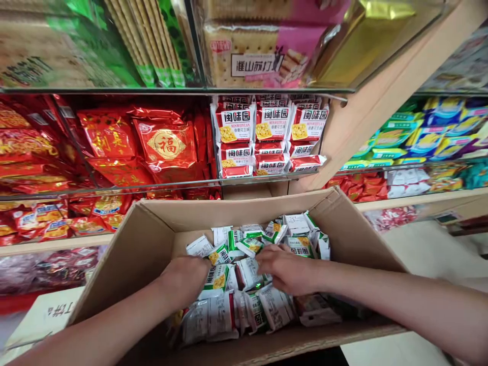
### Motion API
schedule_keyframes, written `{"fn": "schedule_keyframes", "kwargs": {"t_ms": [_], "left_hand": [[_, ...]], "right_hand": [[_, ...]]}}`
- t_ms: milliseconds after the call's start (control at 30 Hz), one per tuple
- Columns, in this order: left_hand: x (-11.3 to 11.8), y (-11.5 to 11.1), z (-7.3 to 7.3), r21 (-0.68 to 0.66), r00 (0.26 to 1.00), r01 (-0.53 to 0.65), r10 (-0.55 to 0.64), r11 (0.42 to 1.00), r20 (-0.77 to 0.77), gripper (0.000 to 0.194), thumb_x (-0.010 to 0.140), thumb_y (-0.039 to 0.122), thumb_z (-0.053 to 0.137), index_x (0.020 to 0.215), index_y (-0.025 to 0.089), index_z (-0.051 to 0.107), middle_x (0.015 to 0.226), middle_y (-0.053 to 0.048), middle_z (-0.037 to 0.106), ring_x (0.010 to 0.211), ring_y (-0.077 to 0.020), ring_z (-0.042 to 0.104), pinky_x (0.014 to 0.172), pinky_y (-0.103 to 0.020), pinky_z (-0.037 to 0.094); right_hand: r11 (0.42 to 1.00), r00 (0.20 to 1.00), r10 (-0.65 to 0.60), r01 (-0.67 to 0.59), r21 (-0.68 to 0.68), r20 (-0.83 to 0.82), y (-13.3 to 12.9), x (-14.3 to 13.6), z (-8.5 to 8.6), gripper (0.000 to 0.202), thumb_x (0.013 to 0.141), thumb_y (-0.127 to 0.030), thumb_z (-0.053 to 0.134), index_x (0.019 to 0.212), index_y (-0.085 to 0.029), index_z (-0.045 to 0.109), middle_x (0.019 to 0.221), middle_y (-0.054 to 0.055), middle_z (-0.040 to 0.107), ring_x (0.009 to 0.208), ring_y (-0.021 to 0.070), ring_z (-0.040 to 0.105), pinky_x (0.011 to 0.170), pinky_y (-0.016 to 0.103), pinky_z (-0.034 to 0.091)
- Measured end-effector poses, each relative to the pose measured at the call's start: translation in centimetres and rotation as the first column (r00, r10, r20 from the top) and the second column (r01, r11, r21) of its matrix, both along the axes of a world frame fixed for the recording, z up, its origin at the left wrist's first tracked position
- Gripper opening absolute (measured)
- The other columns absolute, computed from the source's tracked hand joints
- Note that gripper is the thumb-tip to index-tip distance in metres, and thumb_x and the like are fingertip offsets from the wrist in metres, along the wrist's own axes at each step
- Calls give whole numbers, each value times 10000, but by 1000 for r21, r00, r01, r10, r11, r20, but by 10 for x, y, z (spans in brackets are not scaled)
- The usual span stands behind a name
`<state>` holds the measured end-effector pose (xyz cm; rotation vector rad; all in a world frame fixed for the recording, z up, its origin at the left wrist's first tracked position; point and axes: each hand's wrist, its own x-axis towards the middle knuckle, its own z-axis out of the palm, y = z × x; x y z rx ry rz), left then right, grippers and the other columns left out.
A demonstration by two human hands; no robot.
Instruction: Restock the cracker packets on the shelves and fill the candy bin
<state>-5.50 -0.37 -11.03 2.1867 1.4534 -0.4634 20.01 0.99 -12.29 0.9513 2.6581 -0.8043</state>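
Observation:
An open cardboard box (224, 207) holds many small snack packets, some green and white with a yellow food picture, others showing pale printed backs. My left hand (186, 280) is inside it, closed at the left edge of a green-and-white snack packet (215, 281). Its fingertips are mostly hidden. On the other side of the heap, my right hand (285, 268) has its fingers curled down among the packets, beside a white-backed packet (249, 273). Whatever lies under those fingers is hidden. Along the near side, more packets (220, 315) stand in a row.
Behind the box, a shelf carries stacked red-and-white snack packets (272, 124) and red bags (165, 140). Large cracker packs (247, 56) sit above a glass shelf edge. A wooden upright (358, 96) divides the shelving. At lower left is another carton (43, 315).

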Motion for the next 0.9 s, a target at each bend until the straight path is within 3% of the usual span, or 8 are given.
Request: {"fn": "schedule_keyframes", "kwargs": {"t_ms": [100,233,400,567,667,733,833,900], "left_hand": [[7,1,6,-29,994,104,-104,994,22,209,766,240,415,833,217,612,857,-93,675,829,-265,632,736,-369,457],[2,2,5,-56,989,146,-147,988,-6,169,731,244,466,819,232,609,867,-70,682,833,-249,639,710,-331,469],[-2,4,9,-38,993,120,-120,992,10,187,716,222,480,851,221,611,897,-78,679,863,-250,630,732,-334,469],[-1,2,18,-57,985,31,-21,998,170,171,735,226,481,841,234,615,872,-42,669,836,-226,609,720,-310,458],[-1,5,28,-144,908,-77,129,987,398,273,772,287,504,1031,263,587,1043,-39,643,940,-215,579,835,-318,435],[2,9,42,-302,767,-117,279,946,577,419,788,356,528,1199,286,489,1201,-38,576,1021,-203,543,910,-324,401],[13,15,69,-541,524,-62,488,839,698,503,773,409,579,1243,276,457,1241,-40,549,1035,-190,529,889,-320,412],[23,17,85,-605,419,-95,583,791,696,442,749,395,622,1154,237,538,1109,-40,622,932,-169,564,812,-292,440]], "right_hand": [[971,987,159,-154,184,-13,4,-21,-4,204,751,-87,493,886,-150,633,910,86,648,911,240,575,789,405,445],[900,923,368,-383,209,111,10,-46,-10,236,815,-163,455,1000,-155,601,1163,116,569,839,233,624,614,344,491],[917,936,279,-326,230,214,13,-56,-14,261,841,-191,427,1046,-207,587,1046,97,603,777,214,641,512,299,487],[927,955,276,-295,232,108,19,-46,-12,415,662,-419,656,1016,-215,582,977,90,579,794,230,600,562,309,476],[988,968,100,-69,138,-229,24,-36,5,539,572,-418,702,1046,-219,540,970,52,552,807,192,556,637,282,449],[984,864,-167,119,-129,-475,25,-31,24,569,563,-338,702,1075,-221,483,893,3,536,740,133,518,631,241,422],[821,591,-494,74,-567,-637,25,-29,51,543,582,-224,676,1062,-208,424,823,-29,518,699,93,490,618,217,395],[741,453,-582,-46,-670,-675,24,-29,64,518,576,-167,669,1039,-199,439,890,-7,531,766,99,507,651,224,398]]}}
